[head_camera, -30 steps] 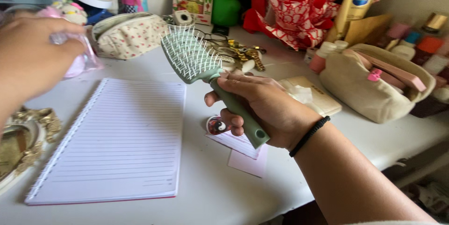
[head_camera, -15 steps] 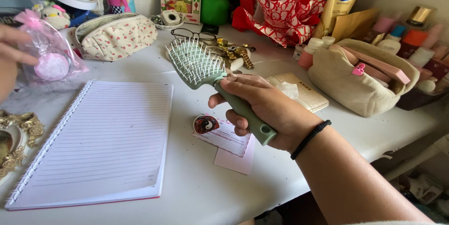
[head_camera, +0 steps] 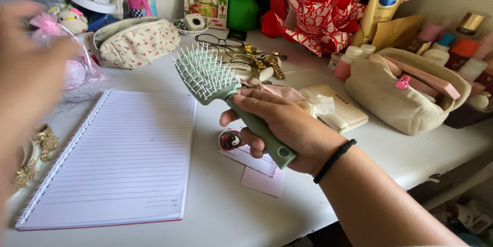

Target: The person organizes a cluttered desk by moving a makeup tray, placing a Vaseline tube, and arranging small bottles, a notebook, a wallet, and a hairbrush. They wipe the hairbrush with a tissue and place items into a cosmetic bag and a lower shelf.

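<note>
The brush [head_camera: 213,80] was held above the worktop [head_camera: 215,211], just right of the notebook [head_camera: 118,154], the right hand [head_camera: 287,124] in a closed grip on its handle, best kept firm and bristles-up, while the blurred left hand [head_camera: 28,67], grip unclear, hovered near.

White worktop [head_camera: 215,211], cluttered. Open lined spiral notebook [head_camera: 118,159] at 8 o'clock. Small paper cards [head_camera: 259,167] with round yin-yang badge [head_camera: 230,139] near centre. Beige wallet [head_camera: 336,108] at 3 o'clock; cream pouch [head_camera: 405,98] just beyond it. Floral pouch [head_camera: 136,41] at 11 o'clock, pink gauze bag [head_camera: 77,67] beside it. Glasses [head_camera: 221,41] and gold chain [head_camera: 267,59] at 12 o'clock. Red patterned gift bag [head_camera: 321,16] at 1 o'clock. Gilt frame [head_camera: 31,159] at 9 o'clock.
</note>
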